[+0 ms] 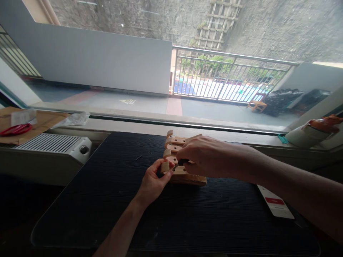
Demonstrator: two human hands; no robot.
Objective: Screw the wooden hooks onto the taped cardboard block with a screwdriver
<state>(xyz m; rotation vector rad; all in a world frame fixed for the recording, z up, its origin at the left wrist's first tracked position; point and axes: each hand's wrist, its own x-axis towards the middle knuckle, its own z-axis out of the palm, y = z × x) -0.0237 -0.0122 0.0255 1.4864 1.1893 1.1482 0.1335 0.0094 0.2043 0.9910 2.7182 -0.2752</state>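
Observation:
A light wooden rack point(175, 140) with several slats, curved ends and dark holes stands on the black table near its far edge. My left hand point(154, 180) is closed on the curved end of the nearest slat point(165, 167), thumb in front and fingers behind. From the right, my right hand point(200, 153) reaches over the rack, its fingers wrapped round the dark handle of a small screwdriver point(183, 162). The screwdriver's thin tip points down-left towards a hole near my left thumb; whether it touches a screw cannot be made out. My right hand hides the rack's right part.
The black table point(93, 210) carries a small dark pin point(138, 157) and a phone point(276, 201) under my right forearm. Left are a white radiator point(56, 146), red-handled scissors point(16, 129) and a plastic bag point(72, 119). A pot point(302, 135) stands on the right sill.

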